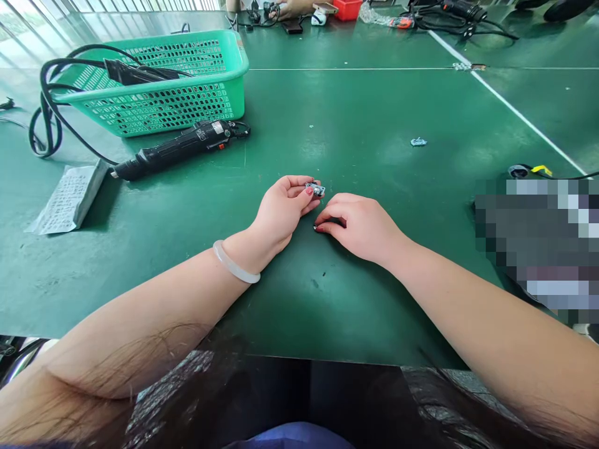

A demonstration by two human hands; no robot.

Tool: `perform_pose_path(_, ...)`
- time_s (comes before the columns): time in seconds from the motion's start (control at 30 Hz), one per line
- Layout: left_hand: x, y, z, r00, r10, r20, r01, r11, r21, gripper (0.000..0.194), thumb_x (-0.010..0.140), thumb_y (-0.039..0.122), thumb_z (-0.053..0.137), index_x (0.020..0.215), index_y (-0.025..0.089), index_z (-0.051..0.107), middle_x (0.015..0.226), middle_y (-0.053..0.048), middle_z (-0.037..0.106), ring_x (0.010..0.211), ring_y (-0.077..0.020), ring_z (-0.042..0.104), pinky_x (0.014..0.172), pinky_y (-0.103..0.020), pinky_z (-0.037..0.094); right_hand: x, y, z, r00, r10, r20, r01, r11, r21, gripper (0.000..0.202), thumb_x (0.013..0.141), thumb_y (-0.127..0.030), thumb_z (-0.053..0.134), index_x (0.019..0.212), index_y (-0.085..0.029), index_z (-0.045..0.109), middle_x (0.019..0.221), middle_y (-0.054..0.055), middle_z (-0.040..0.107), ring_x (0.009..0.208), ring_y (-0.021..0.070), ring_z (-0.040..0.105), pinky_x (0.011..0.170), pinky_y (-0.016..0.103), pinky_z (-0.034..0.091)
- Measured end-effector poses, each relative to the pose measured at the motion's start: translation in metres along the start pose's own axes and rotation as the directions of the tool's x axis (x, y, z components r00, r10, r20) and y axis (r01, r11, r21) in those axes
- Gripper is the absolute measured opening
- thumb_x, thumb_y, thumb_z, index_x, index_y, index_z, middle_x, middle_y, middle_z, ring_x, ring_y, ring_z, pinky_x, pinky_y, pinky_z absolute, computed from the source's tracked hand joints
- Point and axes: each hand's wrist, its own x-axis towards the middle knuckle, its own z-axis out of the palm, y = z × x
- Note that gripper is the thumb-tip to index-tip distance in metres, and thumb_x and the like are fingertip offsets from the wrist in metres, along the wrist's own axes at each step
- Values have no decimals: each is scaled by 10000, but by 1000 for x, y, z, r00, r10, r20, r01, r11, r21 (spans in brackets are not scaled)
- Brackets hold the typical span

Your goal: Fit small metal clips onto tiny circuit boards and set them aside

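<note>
My left hand (pixel 285 202), with a pale bangle (pixel 235 263) at the wrist, pinches a small silver and black part (pixel 316 188) between thumb and fingers. Its exact kind is too small to make out. Just to the right, my right hand (pixel 358 224) is closed in a pinch near the tabletop. A tiny bright speck shows at its thumb tip, and what it is cannot be told. The two hands are close together but apart. Both are over the green table (pixel 281 312).
A black electric screwdriver (pixel 180 149) lies before a green basket (pixel 163 103) with black cables. Left of it sits a labelled packet (pixel 70 196). A small grey piece (pixel 418 142) lies at right. Another person's hand (pixel 299 7) and a red box (pixel 347 9) are at the far edge.
</note>
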Motion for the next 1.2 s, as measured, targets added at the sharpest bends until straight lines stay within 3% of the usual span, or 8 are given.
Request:
perform_pose_path(0.17,-1,-1,0,1000,5,10,-5,1000,15,127,922,28,566,882,146,588,906,-16,724,831,-72,685,955,-283,542,1,3,-2,1000,0,11,0,1000,7,188,915,-174,623,790,-214,758,906,28,712,832,179,631,751,328,466)
perform_pose_path(0.33,0,-1,-1,1000,10,16,-10,1000,12,114,928,34,566,895,141,586,900,-16,718,822,-74,680,913,-268,544,0,6,-4,998,-30,49,28,999,33,124,887,-163,649,872,-222,756,945,17,705,833,162,629,741,307,463)
perform_pose_path(0.57,0,-2,-1,999,16,27,-17,999,29,114,921,39,574,898,150,589,901,-15,721,844,-85,685,948,-288,531,0,3,-6,996,-28,88,29,1000,-9,136,880,-158,613,766,-210,665,868,13,651,752,153,576,689,303,422)
perform_pose_path(0.83,0,-2,-1,999,18,39,-21,998,55,98,930,62,570,909,156,586,924,-17,722,883,-94,686,951,-289,531,-1,11,-10,985,-112,132,107,993,48,218,905,-104,544,870,-230,719,956,19,687,879,170,633,766,303,459)
perform_pose_path(1.03,-1,-2,-1,999,25,46,-28,998,49,102,929,54,568,905,151,587,914,-21,721,856,-87,683,906,-271,531,0,11,-11,992,-57,117,63,997,-49,132,891,-172,622,800,-220,703,901,15,658,819,166,606,724,307,438)
perform_pose_path(1.2,-1,-2,-2,998,26,50,-29,998,63,89,930,68,575,913,153,595,920,-23,726,861,-94,690,903,-277,525,-1,20,-16,993,-48,112,48,999,3,190,878,-115,586,849,-232,733,933,14,691,803,157,618,729,305,454)
